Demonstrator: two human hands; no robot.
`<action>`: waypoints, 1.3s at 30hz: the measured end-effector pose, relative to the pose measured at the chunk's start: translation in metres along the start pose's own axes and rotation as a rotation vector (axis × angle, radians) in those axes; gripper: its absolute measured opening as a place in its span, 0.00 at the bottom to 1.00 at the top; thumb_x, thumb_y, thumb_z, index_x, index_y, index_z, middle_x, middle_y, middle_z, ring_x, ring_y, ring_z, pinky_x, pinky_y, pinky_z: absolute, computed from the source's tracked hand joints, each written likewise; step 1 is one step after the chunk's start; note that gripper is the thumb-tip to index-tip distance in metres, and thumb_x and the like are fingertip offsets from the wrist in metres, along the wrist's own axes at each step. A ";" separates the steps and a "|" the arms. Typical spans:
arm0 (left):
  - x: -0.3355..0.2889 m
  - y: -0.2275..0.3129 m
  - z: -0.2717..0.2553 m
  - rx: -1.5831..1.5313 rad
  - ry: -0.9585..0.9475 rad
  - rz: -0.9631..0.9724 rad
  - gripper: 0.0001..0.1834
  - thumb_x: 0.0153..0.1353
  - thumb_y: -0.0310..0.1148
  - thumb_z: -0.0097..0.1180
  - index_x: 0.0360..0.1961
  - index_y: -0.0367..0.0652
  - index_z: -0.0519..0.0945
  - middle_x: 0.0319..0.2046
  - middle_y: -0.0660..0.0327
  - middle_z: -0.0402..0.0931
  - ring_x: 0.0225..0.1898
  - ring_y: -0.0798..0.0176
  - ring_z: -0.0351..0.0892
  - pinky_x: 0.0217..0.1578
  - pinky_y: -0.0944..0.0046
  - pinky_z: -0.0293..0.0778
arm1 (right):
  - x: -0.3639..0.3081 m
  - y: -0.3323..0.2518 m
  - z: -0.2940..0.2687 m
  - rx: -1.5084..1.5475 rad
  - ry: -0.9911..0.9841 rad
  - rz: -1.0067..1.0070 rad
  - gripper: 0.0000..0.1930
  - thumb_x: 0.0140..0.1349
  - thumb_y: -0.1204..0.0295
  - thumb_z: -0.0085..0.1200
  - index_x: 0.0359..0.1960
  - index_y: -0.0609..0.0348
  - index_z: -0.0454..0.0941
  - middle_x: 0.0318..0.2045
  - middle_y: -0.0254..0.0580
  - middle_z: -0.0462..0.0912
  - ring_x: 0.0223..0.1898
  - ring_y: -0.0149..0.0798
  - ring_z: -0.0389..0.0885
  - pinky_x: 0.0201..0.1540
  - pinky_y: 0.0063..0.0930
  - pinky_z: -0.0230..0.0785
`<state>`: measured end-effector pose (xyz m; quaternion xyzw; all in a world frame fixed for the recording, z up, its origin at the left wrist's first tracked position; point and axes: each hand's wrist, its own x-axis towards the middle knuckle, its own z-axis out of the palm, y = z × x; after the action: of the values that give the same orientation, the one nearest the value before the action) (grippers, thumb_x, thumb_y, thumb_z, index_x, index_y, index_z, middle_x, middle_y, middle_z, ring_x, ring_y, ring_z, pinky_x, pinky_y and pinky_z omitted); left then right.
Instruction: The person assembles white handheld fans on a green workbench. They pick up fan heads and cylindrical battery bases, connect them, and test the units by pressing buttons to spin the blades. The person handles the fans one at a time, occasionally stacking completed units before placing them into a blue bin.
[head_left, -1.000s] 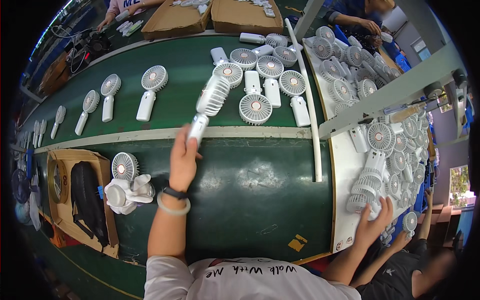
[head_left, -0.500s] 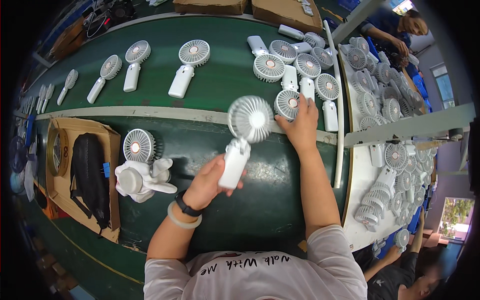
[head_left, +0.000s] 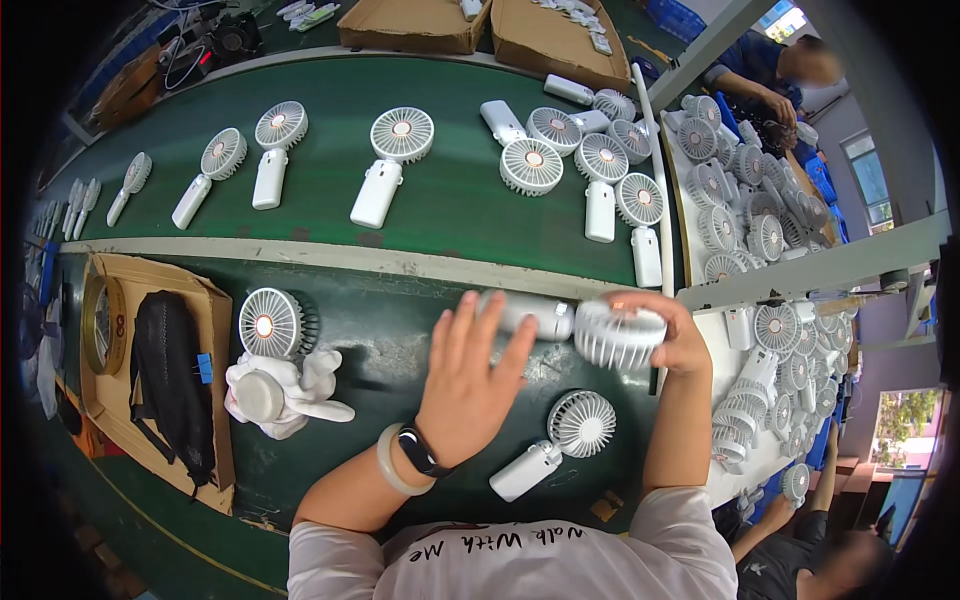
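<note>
A white handheld fan (head_left: 619, 334) is in my right hand (head_left: 680, 335), which grips it by its round head. The fan lies sideways above the dark green bench, its handle pointing left and a little blurred. My left hand (head_left: 468, 375) reaches up to the handle's end with fingers spread; whether they touch it I cannot tell. Closer to my body, a second handheld fan (head_left: 582, 423) rests on the bench, head to the upper right. To the left, another fan (head_left: 270, 322) stands beside a white glove (head_left: 300, 392) with a round white piece on it.
Beyond a pale rail (head_left: 350, 258), a green conveyor belt (head_left: 330, 190) carries spaced fans and a cluster at right. An open cardboard box (head_left: 222, 400) with a black pouch (head_left: 172, 380) sits left. Fans crowd a white table (head_left: 715, 320) at right; two other people work there.
My left hand has let go of its fan, which now lies on the bench near me. My right hand has brought a fan from the belt's cluster toward me.
</note>
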<state>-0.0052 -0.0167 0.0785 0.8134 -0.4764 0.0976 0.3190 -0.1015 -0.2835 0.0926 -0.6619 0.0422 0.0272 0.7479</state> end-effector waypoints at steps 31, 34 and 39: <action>-0.002 -0.061 0.051 -1.982 -0.066 -0.389 0.33 0.58 0.32 0.56 0.61 0.41 0.55 0.53 0.53 0.66 0.51 0.59 0.70 0.51 0.57 0.68 | 0.040 0.016 0.023 -1.030 0.218 -0.046 0.47 0.29 0.76 0.64 0.60 0.56 0.60 0.54 0.52 0.64 0.57 0.48 0.62 0.58 0.34 0.59; -0.004 -0.057 0.053 -1.585 0.071 -0.428 0.31 0.56 0.27 0.56 0.59 0.39 0.56 0.47 0.56 0.68 0.47 0.63 0.71 0.48 0.60 0.70 | 0.005 0.007 0.035 -1.311 0.060 -0.109 0.40 0.29 0.79 0.61 0.55 0.51 0.69 0.53 0.44 0.67 0.57 0.52 0.61 0.60 0.39 0.56; 0.001 -0.053 0.054 -1.480 0.142 -0.508 0.27 0.59 0.24 0.50 0.58 0.37 0.54 0.45 0.57 0.68 0.44 0.64 0.73 0.46 0.63 0.70 | -0.013 0.011 0.027 -1.937 0.087 -0.286 0.30 0.39 0.82 0.54 0.50 0.48 0.73 0.50 0.41 0.71 0.54 0.50 0.65 0.56 0.42 0.59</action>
<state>0.0311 -0.0325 0.0141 0.4653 -0.1955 -0.2692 0.8202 -0.1148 -0.2548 0.0859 -0.9887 -0.0514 -0.0652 -0.1250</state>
